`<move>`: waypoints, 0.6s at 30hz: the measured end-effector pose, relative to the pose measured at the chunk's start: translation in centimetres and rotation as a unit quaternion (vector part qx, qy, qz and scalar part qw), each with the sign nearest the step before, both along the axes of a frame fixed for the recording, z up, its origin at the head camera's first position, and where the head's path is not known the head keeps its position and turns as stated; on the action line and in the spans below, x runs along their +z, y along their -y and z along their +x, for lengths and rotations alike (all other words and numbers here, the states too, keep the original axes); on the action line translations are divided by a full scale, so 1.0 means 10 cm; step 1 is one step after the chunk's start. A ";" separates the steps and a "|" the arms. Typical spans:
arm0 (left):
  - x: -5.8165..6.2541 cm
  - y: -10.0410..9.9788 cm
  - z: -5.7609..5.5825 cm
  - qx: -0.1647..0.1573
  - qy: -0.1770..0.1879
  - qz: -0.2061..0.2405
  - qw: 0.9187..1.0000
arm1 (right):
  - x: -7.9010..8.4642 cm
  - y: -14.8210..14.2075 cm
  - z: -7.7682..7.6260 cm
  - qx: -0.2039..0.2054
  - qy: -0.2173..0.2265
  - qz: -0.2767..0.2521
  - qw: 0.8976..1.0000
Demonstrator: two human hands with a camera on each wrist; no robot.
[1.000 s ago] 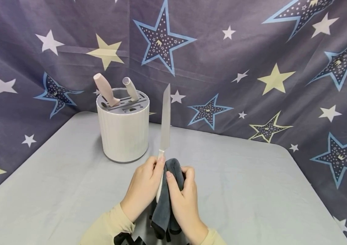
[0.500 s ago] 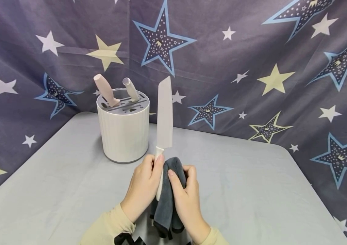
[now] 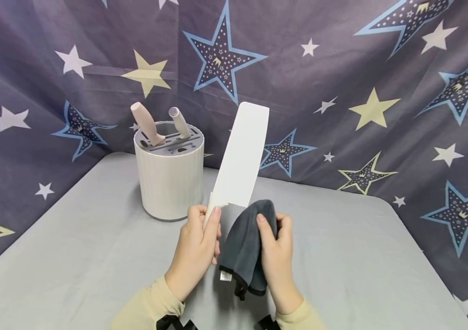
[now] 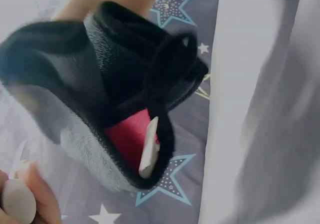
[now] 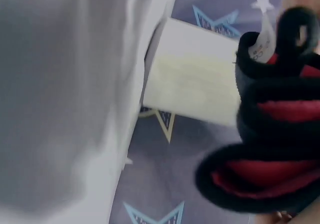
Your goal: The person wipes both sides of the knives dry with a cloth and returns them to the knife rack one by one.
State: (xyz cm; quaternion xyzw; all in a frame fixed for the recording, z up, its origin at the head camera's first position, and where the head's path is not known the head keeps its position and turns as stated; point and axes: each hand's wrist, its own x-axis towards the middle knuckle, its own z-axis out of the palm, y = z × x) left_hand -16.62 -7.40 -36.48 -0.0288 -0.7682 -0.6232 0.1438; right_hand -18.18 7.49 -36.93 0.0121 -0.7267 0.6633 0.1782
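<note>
My left hand (image 3: 194, 252) grips the pale handle of a kitchen knife (image 3: 243, 156), its wide white-looking blade pointing up and leaning right. In the left wrist view the handle's butt (image 4: 19, 201) shows between the fingers. My right hand (image 3: 277, 256) pinches a folded dark grey cloth (image 3: 246, 245) beside the handle, just below the blade. Black edging and a white tag (image 3: 225, 276) show along its lower end. Both wrist views show red inside the folds of the cloth (image 5: 270, 174). Part of the right fingers is hidden behind it.
A white ribbed knife block (image 3: 170, 185) stands behind and left of my hands. Two pale-handled knives are in its slotted grey top; one has a pinkish handle (image 3: 146, 121). A grey-white cover (image 3: 353, 256) lies over the table. Star-patterned fabric (image 3: 325, 55) hangs behind.
The knife has turned from nearly edge-on to show its broad face and now tilts right. My right hand and the cloth have moved right, away from the handle. The view shifted slightly.
</note>
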 end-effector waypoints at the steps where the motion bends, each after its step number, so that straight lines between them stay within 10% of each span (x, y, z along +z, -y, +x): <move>1: 0.00 0.00 0.00 0.001 -0.004 0.008 1.000 | 0.02 -0.03 -0.02 -0.008 0.004 -0.010 1.000; 18: 0.03 0.00 0.03 0.068 -0.106 -0.013 0.992 | 0.23 -0.40 -0.16 0.054 0.129 -0.212 0.967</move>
